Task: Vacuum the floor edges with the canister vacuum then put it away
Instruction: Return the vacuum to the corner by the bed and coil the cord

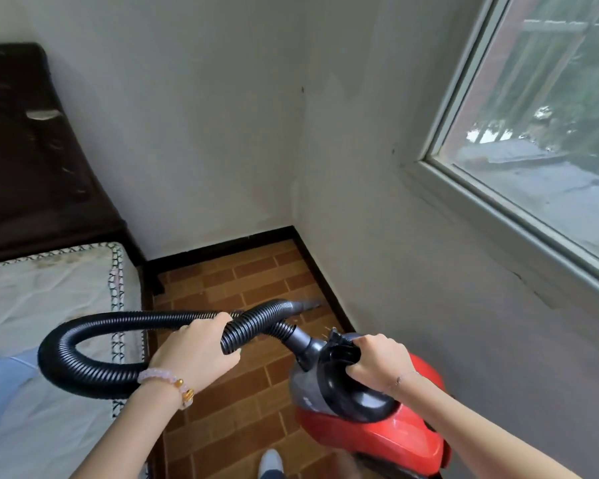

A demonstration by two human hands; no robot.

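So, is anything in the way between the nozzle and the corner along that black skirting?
Nothing visible. The nozzle sits by the skirting, with bare tiled floor up to the corner. The bed stands off to the left.

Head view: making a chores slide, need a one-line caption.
Left hand grips the black hose, right hand holds the red canister vacuum by its handle, nozzle near the baseboard.
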